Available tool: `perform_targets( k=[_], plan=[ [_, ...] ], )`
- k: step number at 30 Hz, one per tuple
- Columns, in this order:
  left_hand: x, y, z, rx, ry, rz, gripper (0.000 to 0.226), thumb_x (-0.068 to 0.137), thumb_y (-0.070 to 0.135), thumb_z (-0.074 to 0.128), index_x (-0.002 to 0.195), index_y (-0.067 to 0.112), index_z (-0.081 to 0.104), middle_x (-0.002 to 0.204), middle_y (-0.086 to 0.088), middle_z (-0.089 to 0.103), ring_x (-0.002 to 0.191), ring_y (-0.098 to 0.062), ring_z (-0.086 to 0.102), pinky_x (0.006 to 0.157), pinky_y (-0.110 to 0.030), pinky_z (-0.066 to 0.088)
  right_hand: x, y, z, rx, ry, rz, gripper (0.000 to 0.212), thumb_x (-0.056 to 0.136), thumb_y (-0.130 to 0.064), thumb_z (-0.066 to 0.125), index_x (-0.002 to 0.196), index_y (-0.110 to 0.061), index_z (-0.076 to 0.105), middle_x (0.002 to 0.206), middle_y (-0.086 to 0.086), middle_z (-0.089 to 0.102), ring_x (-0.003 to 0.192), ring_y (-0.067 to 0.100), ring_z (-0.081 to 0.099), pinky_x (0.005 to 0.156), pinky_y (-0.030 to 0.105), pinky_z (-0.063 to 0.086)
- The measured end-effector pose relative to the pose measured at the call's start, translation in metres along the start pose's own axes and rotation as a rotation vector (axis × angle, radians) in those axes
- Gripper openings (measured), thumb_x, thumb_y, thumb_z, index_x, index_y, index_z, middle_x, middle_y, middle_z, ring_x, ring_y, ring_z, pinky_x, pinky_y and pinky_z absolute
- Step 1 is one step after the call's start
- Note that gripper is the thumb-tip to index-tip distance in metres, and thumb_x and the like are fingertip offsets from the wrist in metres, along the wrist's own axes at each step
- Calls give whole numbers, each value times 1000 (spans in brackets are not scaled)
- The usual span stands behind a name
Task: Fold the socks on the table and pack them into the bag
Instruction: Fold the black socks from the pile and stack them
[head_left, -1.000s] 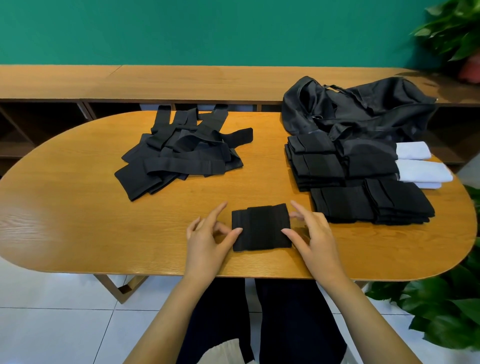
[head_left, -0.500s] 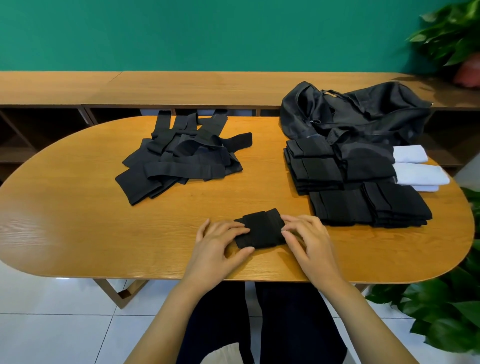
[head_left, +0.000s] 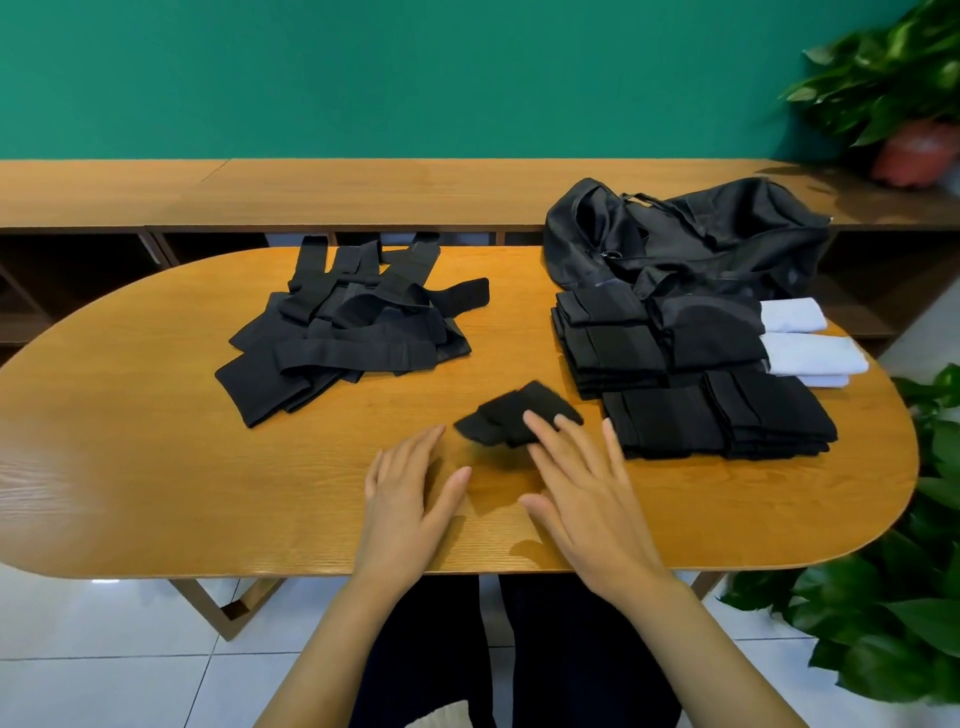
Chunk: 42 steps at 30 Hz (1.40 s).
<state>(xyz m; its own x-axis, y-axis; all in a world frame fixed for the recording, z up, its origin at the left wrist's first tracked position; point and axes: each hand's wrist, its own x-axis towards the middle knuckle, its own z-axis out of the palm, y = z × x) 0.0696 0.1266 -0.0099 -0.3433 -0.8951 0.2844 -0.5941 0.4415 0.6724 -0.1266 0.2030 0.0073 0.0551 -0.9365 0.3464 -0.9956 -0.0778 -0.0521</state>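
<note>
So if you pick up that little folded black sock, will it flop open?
Probably floppy: the folded sock looks crumpled and uneven where the right hand touches it. Likely light, being thin cloth. It shouldn't roll.

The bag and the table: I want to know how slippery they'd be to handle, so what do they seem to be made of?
The bag looks like thin synthetic fabric, perhaps nylon, with a slight sheen: it slumps in soft creases that catch the light. The table looks like wood or wood veneer under a glossy varnish: grain lines and bright reflections show.
</note>
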Motion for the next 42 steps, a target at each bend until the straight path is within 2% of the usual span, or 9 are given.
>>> perform_targets(
  k=[3,8,17,22,29,32,34,36,42],
  plan=[
    [0,2,-1,5,-12,-15,68,90,69,27,147,32,34,140,23,38,133,5,26,119,-46,18,-5,23,-9,-64,76,141,69,101,-56,17,131,-8,57,160,-2,24,145,22,24,117,54,9],
    [-1,2,1,43,-18,18,68,92,68,23,147,31,34,139,22,39,131,8,24,121,-44,12,-26,76,-13,-149,50,335,73,100,-56,13,132,-7,57,159,-2,25,146,24,23,119,52,1],
    [-2,1,2,73,-28,28,66,92,67,22,145,29,39,133,22,42,129,5,32,121,-36,8,-37,95,-6,-63,22,387,74,100,-58,8,127,-15,62,151,1,42,138,22,35,119,50,-1],
    [-2,0,2,74,-38,30,67,92,67,20,143,28,42,133,18,47,130,2,35,120,-33,5,-27,86,-14,61,108,340,59,100,-54,18,111,-23,66,142,3,51,134,20,41,120,48,4],
    [-1,0,2,98,-53,25,66,93,65,19,141,28,45,130,16,51,128,2,37,119,-30,3,2,52,-5,198,58,211,57,99,-51,24,122,-17,64,147,1,46,139,13,33,119,30,8],
    [-1,-1,2,89,-55,8,63,93,64,20,138,29,47,128,17,52,127,1,39,119,-31,5,21,29,2,228,19,144,59,98,-52,22,122,-18,64,147,1,46,140,14,33,119,30,8],
    [0,-4,1,47,-42,-24,55,96,62,29,136,30,50,126,17,53,126,-3,42,120,-38,14,33,15,9,201,-2,104,58,98,-52,21,122,-21,63,145,0,48,140,15,34,120,34,9],
    [7,-10,-7,25,9,-66,46,96,51,43,134,26,52,128,14,54,124,-6,43,116,-45,24,42,7,17,183,-21,77,56,98,-51,22,122,-22,63,143,-1,50,139,16,35,120,35,9],
    [41,-63,-62,315,185,-237,47,93,22,61,138,16,50,149,-7,40,139,-25,31,118,-51,18,44,5,38,241,-43,87,42,101,-43,34,122,-21,63,143,-2,50,139,13,34,119,28,5]
  ],
)
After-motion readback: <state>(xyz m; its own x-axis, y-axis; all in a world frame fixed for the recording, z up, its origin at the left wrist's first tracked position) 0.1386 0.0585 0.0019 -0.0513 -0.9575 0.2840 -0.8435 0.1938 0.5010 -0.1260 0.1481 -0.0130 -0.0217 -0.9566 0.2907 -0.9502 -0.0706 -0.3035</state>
